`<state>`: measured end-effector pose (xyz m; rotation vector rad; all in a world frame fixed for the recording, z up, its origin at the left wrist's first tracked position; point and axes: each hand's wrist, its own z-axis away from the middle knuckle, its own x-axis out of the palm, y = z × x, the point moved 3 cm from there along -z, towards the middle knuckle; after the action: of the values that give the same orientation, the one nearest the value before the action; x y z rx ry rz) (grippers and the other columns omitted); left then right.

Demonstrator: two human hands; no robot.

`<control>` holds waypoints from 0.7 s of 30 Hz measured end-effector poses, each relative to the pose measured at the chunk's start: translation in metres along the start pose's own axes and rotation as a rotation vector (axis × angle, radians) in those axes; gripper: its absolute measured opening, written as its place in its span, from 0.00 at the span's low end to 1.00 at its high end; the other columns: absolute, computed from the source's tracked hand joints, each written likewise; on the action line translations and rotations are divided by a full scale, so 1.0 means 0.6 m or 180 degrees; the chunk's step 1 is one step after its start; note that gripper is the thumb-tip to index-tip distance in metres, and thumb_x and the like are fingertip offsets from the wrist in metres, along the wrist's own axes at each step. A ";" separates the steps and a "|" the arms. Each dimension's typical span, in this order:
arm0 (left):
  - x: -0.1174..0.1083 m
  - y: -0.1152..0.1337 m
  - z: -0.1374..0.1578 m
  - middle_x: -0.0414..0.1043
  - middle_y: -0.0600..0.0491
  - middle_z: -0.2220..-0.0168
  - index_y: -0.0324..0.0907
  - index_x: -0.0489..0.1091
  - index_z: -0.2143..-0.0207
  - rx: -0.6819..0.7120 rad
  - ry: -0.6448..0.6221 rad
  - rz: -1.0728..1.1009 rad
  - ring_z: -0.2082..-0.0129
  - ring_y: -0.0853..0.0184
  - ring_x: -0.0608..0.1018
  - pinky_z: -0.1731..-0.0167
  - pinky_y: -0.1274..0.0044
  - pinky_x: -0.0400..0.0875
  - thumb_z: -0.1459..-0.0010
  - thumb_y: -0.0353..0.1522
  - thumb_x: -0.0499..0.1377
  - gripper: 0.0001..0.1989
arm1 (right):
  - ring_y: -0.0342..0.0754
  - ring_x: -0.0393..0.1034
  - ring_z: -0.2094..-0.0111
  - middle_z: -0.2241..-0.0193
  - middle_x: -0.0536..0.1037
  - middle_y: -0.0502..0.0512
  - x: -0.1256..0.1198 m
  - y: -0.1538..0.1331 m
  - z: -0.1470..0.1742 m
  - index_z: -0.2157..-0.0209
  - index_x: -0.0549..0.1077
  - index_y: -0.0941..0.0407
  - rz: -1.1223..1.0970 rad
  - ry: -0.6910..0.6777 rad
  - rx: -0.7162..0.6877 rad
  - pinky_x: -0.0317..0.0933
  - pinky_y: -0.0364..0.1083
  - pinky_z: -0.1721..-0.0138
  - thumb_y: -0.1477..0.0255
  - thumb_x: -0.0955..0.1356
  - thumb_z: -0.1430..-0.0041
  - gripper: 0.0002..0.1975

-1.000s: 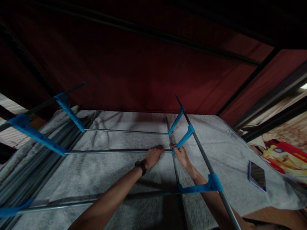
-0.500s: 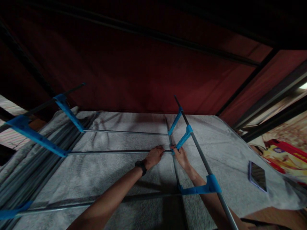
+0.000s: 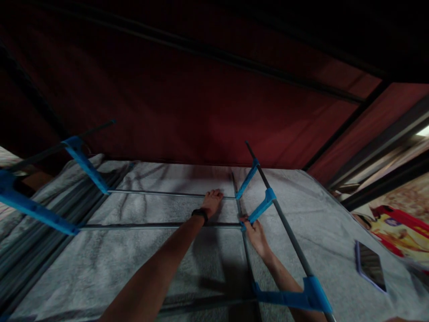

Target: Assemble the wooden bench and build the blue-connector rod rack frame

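A frame of grey metal tubes and blue plastic connectors lies over a grey blanket (image 3: 134, 264). My left hand (image 3: 212, 202), with a dark band on the wrist, is closed over the far crosswise tube (image 3: 157, 193), left of its right-hand joint. At the right end of the middle crosswise tube (image 3: 140, 226), my right hand (image 3: 255, 235) pinches the lower end of a blue connector (image 3: 263, 209). Beyond it a second blue connector (image 3: 247, 182) joins the far tube. Closer to me, another blue connector (image 3: 291, 298) crosses in front of my right forearm.
Loose grey tubes (image 3: 43, 255) are bundled along the left side. A phone (image 3: 370, 264) rests on the blanket at right, near a red and yellow package (image 3: 402, 232). Dark red fabric (image 3: 201, 112) hangs behind the frame.
My left hand has let go of the middle crosswise tube and moved away from me onto the far one. My right hand stays at the same connector. The view has shifted slightly.
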<state>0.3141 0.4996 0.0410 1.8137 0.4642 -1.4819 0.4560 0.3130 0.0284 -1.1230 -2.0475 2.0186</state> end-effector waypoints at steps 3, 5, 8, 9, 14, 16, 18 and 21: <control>0.009 -0.002 -0.011 0.69 0.43 0.45 0.43 0.74 0.53 0.0020 -0.0016 0.0049 0.45 0.55 0.68 0.46 0.60 0.64 0.41 0.20 0.47 0.21 | 0.60 0.75 0.57 0.62 0.82 0.61 0.000 0.003 0.001 0.61 0.79 0.54 0.0027 -0.0049 -0.0019 0.68 0.55 0.55 0.52 0.63 0.40 0.23; 0.008 -0.003 -0.014 0.71 0.44 0.48 0.43 0.74 0.53 0.0047 -0.0033 0.0079 0.46 0.57 0.69 0.47 0.63 0.65 0.41 0.20 0.47 0.22 | 0.60 0.75 0.57 0.62 0.82 0.60 0.000 0.003 0.002 0.61 0.79 0.53 0.0025 -0.0048 -0.0011 0.68 0.55 0.55 0.52 0.62 0.40 0.22; 0.004 -0.004 -0.014 0.71 0.45 0.50 0.44 0.74 0.52 0.0123 -0.0057 0.0102 0.47 0.58 0.70 0.47 0.66 0.66 0.42 0.20 0.47 0.23 | 0.60 0.76 0.59 0.64 0.82 0.59 -0.001 0.001 0.001 0.62 0.79 0.53 -0.0014 -0.0014 0.0040 0.68 0.55 0.56 0.52 0.63 0.41 0.22; 0.003 -0.004 -0.014 0.71 0.45 0.50 0.44 0.74 0.52 0.0140 -0.0057 0.0103 0.47 0.58 0.70 0.47 0.66 0.66 0.42 0.20 0.47 0.23 | 0.60 0.76 0.59 0.64 0.82 0.60 -0.001 0.000 0.001 0.62 0.79 0.53 -0.0034 -0.0019 0.0054 0.68 0.55 0.55 0.52 0.63 0.41 0.22; 0.001 -0.004 -0.014 0.71 0.43 0.49 0.44 0.74 0.50 0.0156 -0.0054 0.0132 0.47 0.56 0.70 0.46 0.64 0.65 0.39 0.23 0.48 0.21 | 0.60 0.76 0.59 0.64 0.82 0.61 0.000 -0.005 0.002 0.62 0.79 0.54 -0.0079 -0.0056 0.0071 0.68 0.55 0.55 0.52 0.63 0.41 0.23; 0.001 -0.005 -0.015 0.71 0.42 0.48 0.43 0.74 0.50 0.0155 -0.0055 0.0138 0.47 0.56 0.70 0.47 0.64 0.65 0.38 0.24 0.48 0.20 | 0.60 0.75 0.59 0.61 0.82 0.61 0.000 -0.006 0.004 0.63 0.80 0.55 -0.0052 -0.0077 0.0073 0.68 0.54 0.56 0.51 0.64 0.41 0.23; 0.002 -0.005 -0.015 0.71 0.43 0.48 0.44 0.74 0.50 0.0164 -0.0058 0.0128 0.48 0.57 0.71 0.47 0.65 0.66 0.37 0.24 0.48 0.20 | 0.60 0.75 0.58 0.59 0.81 0.62 0.000 -0.008 0.007 0.63 0.80 0.55 -0.0039 -0.0089 0.0086 0.67 0.54 0.56 0.51 0.64 0.42 0.23; 0.004 -0.004 -0.016 0.71 0.44 0.47 0.44 0.74 0.50 0.0161 -0.0075 0.0094 0.47 0.58 0.71 0.48 0.66 0.67 0.38 0.24 0.49 0.20 | 0.60 0.74 0.57 0.59 0.81 0.63 -0.001 -0.012 0.011 0.63 0.80 0.57 -0.0098 -0.0066 0.0110 0.67 0.55 0.55 0.50 0.65 0.42 0.24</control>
<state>0.3198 0.5079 0.0383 1.8326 0.3900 -1.5053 0.4497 0.3083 0.0342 -1.0627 -2.0184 2.0515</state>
